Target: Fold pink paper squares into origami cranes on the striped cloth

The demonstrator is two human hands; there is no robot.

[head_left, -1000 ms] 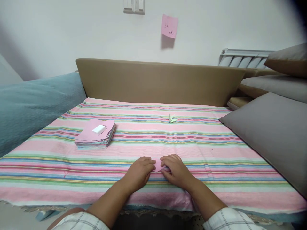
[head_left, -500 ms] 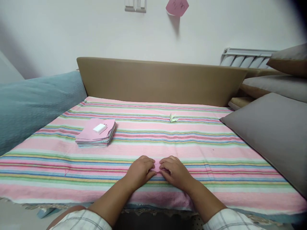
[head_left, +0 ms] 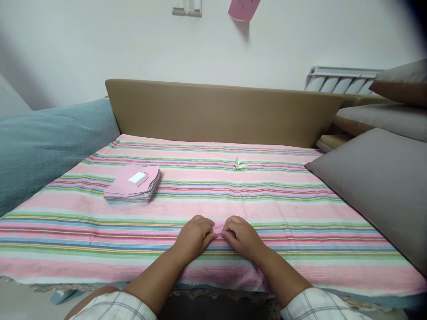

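Observation:
Between my two hands lies a small piece of pink paper [head_left: 219, 228], mostly covered by the fingers. My left hand [head_left: 196, 234] is closed on its left edge, thumb toward me. On the opposite edge my right hand [head_left: 242, 235] pinches the paper with thumb and curled fingers. Both hands rest low over the striped cloth [head_left: 207, 204]. Farther back on the cloth stands a small pale green folded-paper shape [head_left: 240, 164]. To the left sits a stack of coloured paper sheets [head_left: 126, 190], pink on top, with a white charger plug [head_left: 138, 178] lying on it.
A brown backrest [head_left: 220, 113] runs along the far side. Grey cushions [head_left: 373, 182] take up the right, and a blue-green covered armrest [head_left: 56, 142] the left. On the wall are a pink note [head_left: 243, 9], switches [head_left: 187, 8] and a radiator [head_left: 345, 79].
The fingers have shifted slightly on the pink paper, and the right fingertips are curled more tightly. A little more of the paper shows between the hands. The view has tilted slightly.

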